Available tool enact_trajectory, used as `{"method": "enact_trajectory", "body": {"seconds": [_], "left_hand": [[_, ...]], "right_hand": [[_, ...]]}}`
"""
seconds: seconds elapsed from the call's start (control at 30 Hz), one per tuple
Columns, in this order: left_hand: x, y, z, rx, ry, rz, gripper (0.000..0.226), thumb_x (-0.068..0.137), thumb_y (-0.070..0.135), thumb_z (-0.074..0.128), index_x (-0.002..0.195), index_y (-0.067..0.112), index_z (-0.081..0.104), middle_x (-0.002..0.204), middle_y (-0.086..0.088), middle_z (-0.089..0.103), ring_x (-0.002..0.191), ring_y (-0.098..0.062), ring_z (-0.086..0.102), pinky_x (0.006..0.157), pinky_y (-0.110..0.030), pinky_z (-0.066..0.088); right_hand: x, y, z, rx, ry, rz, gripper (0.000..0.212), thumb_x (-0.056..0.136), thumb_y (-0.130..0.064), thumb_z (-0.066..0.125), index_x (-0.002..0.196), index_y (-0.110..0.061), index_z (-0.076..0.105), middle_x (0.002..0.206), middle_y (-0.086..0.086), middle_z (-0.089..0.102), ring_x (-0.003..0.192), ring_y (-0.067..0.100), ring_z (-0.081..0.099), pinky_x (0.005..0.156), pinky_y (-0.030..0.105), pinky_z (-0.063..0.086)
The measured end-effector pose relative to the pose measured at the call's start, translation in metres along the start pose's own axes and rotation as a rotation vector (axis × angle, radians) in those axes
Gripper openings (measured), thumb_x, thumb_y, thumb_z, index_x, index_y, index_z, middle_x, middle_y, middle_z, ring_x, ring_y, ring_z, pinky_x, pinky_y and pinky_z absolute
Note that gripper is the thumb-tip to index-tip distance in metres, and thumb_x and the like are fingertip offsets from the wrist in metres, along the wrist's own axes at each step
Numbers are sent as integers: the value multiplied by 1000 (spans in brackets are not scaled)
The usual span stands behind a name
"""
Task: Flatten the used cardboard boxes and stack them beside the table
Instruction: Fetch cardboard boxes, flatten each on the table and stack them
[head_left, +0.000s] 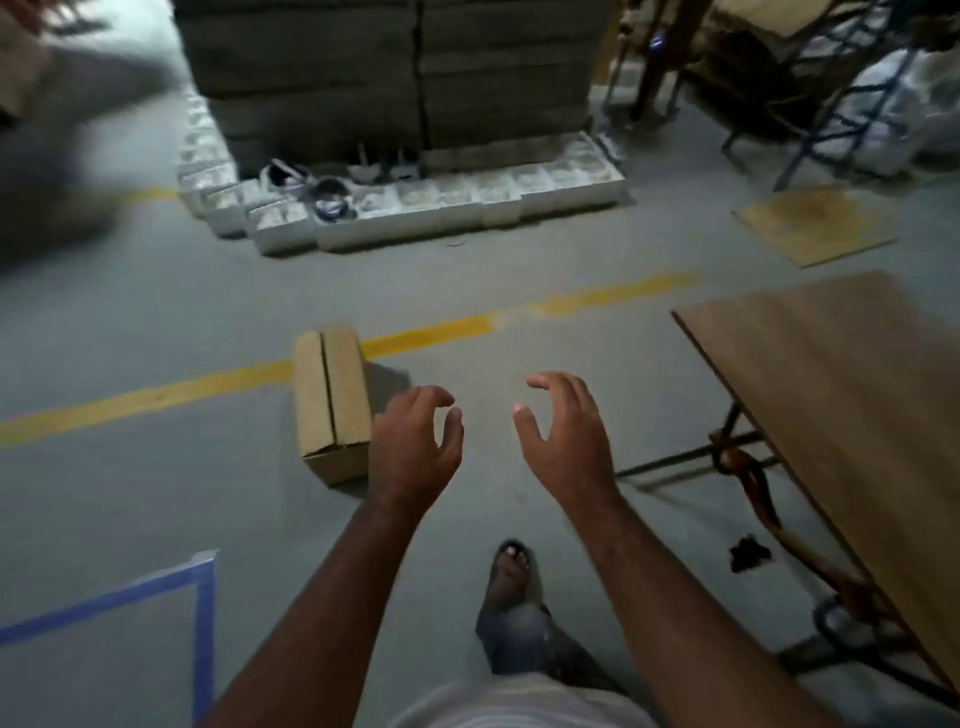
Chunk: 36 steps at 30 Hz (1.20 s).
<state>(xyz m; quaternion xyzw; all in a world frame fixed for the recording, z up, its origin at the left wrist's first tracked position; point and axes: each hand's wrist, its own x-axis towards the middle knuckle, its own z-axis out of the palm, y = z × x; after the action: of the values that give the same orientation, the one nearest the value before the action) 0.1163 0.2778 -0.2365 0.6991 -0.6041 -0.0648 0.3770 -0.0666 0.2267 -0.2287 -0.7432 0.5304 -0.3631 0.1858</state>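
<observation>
Hands, left (415, 441) and right (563, 436), hovering loosely spread, holding nothing, nearing unflattened box (332, 405) on floor; closed flaps risking resistance.

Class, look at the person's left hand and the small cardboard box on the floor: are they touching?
Cannot tell. In the head view the left hand overlaps the cardboard box at its near right corner, fingers loosely curled, holding nothing; whether it is touching or hovering above is unclear.

Warehouse or stockroom, prob.: grey painted floor (156, 291) w/ yellow lane line (156, 397), tall stack of cartons (395, 73) on white trays (441, 208), blurry metal racking (852, 98) at back.
</observation>
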Motion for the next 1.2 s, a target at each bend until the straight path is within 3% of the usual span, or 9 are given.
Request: {"method": "enact_trajectory", "body": {"seconds": [0.27, 0.43, 0.6, 0.7, 0.8, 0.93, 1.07, 1.13, 1.2], "left_hand": [[74, -114, -9, 266, -27, -296, 31, 89, 40, 48, 98, 17, 68, 94, -3, 69, 88, -30, 65, 75, -43, 54], [125, -173, -3, 408, -148, -428, 19, 92, 32, 56, 100, 18, 67, 96, -1, 68, 91, -28, 64, 78, -43, 52], [148, -246, 1, 414, -260, -546, 20, 94, 29, 65, 112, 21, 65, 108, 2, 65, 101, -17, 59, 84, -35, 44], [152, -327, 29, 354, -260, -674, 24, 94, 31, 67, 114, 19, 65, 110, 2, 64, 102, -16, 58, 86, -36, 47], [142, -434, 90, 201, -213, -912, 33, 94, 29, 69, 121, 11, 64, 119, -7, 65, 110, -25, 60, 92, -44, 51], [117, -572, 191, -107, -116, -1362, 60, 93, 35, 73, 138, 1, 51, 137, -20, 58, 126, -35, 55, 102, -41, 44], [78, -673, 269, -313, -146, -1484, 69, 85, 44, 80, 135, 7, 51, 122, -2, 58, 114, -26, 58, 90, -35, 45], [58, -699, 291, -430, -109, -1518, 69, 78, 53, 82, 128, 15, 53, 117, -1, 64, 103, -18, 61, 85, -36, 46], [50, -704, 302, -528, -46, -1543, 58, 87, 40, 79, 129, 23, 43, 119, 3, 58, 100, -10, 55, 84, -39, 42]], "right_hand": [[119, 2, 144, 156, -289, -37, 42, 91, -40, 50, 115, -9, 66, 114, 8, 64, 109, 28, 62, 92, 21, 40], [178, 7, 209, 127, -487, -2, 40, 91, -37, 56, 121, -11, 64, 120, 6, 63, 113, 26, 61, 91, 28, 45], [205, 13, 276, 52, -682, 44, 45, 95, -40, 56, 131, -14, 59, 129, 4, 59, 120, 21, 58, 92, 29, 46], [205, 36, 353, 0, -814, 117, 46, 98, -38, 62, 138, -16, 53, 137, 2, 56, 125, 20, 55, 97, 31, 47], [194, 80, 462, 19, -946, 348, 47, 97, -36, 66, 138, -16, 54, 135, 2, 57, 124, 19, 56, 102, 32, 47], [167, 152, 619, 133, -1023, 932, 36, 97, -36, 65, 126, -17, 61, 125, 6, 64, 113, 20, 62, 104, 44, 52], [114, 225, 741, 127, -991, 1063, 89, 91, -50, 70, 160, -13, 28, 164, 8, 33, 145, 27, 42, 114, 48, 43], [96, 242, 768, 181, -1001, 1135, 102, 83, -61, 73, 161, -15, 25, 165, 7, 32, 146, 27, 41, 115, 49, 42], [87, 249, 776, 266, -962, 1208, 106, 73, -67, 76, 156, -19, 33, 156, 5, 44, 137, 25, 48, 112, 50, 44]]}}
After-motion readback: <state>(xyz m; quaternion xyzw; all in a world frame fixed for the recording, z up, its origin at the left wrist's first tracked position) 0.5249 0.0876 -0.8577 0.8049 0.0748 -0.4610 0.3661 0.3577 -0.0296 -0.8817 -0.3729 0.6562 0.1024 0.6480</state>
